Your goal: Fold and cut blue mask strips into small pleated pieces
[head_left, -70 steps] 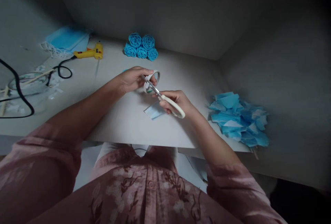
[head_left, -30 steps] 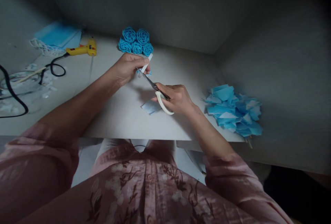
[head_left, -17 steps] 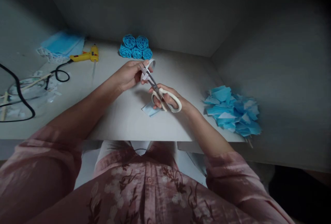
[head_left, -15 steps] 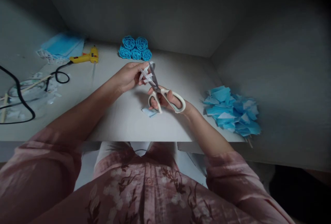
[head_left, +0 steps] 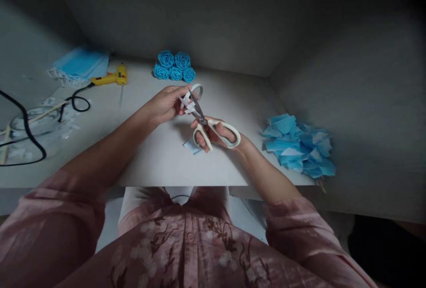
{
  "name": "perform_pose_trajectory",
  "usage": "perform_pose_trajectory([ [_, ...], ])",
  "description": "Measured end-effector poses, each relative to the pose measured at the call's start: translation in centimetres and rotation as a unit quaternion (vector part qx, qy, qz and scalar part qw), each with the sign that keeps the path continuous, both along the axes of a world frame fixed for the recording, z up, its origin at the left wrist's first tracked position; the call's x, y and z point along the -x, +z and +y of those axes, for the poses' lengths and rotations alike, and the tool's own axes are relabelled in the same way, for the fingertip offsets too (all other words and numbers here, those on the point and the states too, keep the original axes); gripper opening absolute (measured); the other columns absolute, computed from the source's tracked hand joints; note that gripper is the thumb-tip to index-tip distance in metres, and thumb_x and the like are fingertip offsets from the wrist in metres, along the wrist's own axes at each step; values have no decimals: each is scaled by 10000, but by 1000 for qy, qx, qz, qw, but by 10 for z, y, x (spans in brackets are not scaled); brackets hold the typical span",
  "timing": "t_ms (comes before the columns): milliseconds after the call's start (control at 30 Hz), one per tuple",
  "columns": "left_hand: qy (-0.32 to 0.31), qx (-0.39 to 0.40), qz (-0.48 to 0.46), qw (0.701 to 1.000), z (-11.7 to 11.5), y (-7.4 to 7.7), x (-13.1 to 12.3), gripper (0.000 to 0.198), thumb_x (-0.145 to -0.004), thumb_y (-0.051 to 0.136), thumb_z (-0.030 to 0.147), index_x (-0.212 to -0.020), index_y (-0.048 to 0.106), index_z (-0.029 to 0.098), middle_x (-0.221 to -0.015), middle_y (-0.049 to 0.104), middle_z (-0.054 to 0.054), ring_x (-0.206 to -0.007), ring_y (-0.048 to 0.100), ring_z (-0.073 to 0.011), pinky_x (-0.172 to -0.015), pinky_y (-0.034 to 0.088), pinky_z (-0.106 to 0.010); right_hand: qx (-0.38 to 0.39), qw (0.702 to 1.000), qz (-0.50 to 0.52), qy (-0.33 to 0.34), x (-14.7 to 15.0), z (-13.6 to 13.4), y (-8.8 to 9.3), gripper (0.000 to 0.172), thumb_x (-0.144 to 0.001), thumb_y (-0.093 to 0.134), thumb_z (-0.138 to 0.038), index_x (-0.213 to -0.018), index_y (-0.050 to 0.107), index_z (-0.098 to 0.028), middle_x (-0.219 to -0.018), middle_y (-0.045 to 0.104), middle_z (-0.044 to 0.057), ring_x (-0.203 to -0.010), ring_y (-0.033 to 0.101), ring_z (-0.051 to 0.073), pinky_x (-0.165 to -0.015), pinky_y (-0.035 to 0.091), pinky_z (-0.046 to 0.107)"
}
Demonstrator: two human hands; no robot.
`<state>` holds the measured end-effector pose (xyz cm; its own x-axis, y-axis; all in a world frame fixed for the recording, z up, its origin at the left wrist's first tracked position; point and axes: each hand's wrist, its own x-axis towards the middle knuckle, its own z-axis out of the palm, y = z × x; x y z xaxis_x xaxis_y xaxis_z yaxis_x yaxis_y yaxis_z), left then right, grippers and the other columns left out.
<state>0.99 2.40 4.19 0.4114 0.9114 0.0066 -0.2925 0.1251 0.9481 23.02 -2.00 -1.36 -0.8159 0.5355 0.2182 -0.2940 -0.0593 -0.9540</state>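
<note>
My left hand is closed, pinching a looped white strip whose cut ends fan out beside the fingers. In my right hand is a pair of scissors with cream handles, my thumb and fingers through the loops. The metal blades point up and left, close to the left fingertips, with white strip ends between or against them; exactly which, I cannot tell. A small pale blue and white piece lies on the table just below the scissors.
Several rolled blue rosettes are stacked at the back. A yellow glue gun and blue face masks lie back left, near a black cord and scraps. Crumpled blue pieces lie at the table's right edge.
The scissor blades have come closer together at the white strip. The strip's loop stands out more above the fingers. The whole view has shifted slightly.
</note>
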Motion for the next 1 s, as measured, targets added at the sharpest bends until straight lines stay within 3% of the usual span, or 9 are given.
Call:
perform_pose_trajectory([
  [167,-2,-16,-12,1000,1,-3,-3,437,-1038,739,437,-717,703,144,-529,562,23,-405,484,-67,-415,366,-196,66,997,11,35,5,-1,-5,796,-918,563,-914,-1242,653,-192,-848,707,29,-651,653,140,-563,575,257],
  [267,31,-31,-21,999,2,-3,-5,456,-1019,763,448,-684,650,159,-537,557,29,-417,495,-64,-430,383,-195,42,999,12,12,6,-4,-3,763,-941,555,-893,-1251,643,-201,-852,688,22,-666,643,138,-569,562,253],
  [433,66,-44,5,997,-1,2,-6,405,-994,792,419,-705,652,172,-525,560,31,-404,469,-62,-423,376,-192,-87,989,-64,-98,-2,-8,12,661,-958,707,-743,-1316,646,-189,-890,624,-3,-690,582,109,-605,506,231],
  [567,81,-51,14,995,5,-2,-4,404,-988,798,426,-707,647,178,-514,546,32,-418,487,-67,-441,392,-190,-208,949,-150,-186,0,-15,22,661,-895,780,-741,-1261,702,-197,-878,596,-13,-732,532,121,-653,446,251],
  [667,112,-50,-1,992,15,-5,4,431,-1007,781,413,-683,615,181,-511,497,62,-381,409,-38,-469,417,-188,-341,901,-206,-170,13,-24,24,657,-793,891,-708,-1189,750,-203,-927,674,18,-803,582,152,-727,449,286],
  [733,124,-50,-10,991,20,-4,10,434,-1035,750,408,-692,630,171,-520,495,68,-376,406,-29,-501,446,-187,-379,892,-209,-134,18,-27,23,632,-805,889,-693,-1195,762,-212,-922,690,17,-843,620,168,-751,450,295],
  [833,103,-51,-24,993,19,1,15,434,-1107,636,387,-743,675,154,-541,533,52,-391,463,-40,-561,503,-199,-270,940,-193,-80,9,-21,22,675,-834,860,-706,-1274,736,-209,-959,689,14,-801,600,139,-707,481,267],
  [900,80,-40,-27,996,15,4,14,432,-1127,593,383,-781,698,148,-548,539,47,-397,487,-49,-565,515,-203,-172,974,-139,-58,-3,-12,22,668,-910,779,-721,-1306,718,-186,-869,628,-13,-709,552,109,-615,460,232],
  [1000,62,-16,-18,998,10,5,10,406,-1103,632,426,-827,724,142,-570,556,37,-420,528,-62,-519,486,-189,-89,994,-55,-32,-14,-3,21,632,-984,702,-705,-1292,698,-153,-873,626,-2,-661,574,87,-583,490,216],
])
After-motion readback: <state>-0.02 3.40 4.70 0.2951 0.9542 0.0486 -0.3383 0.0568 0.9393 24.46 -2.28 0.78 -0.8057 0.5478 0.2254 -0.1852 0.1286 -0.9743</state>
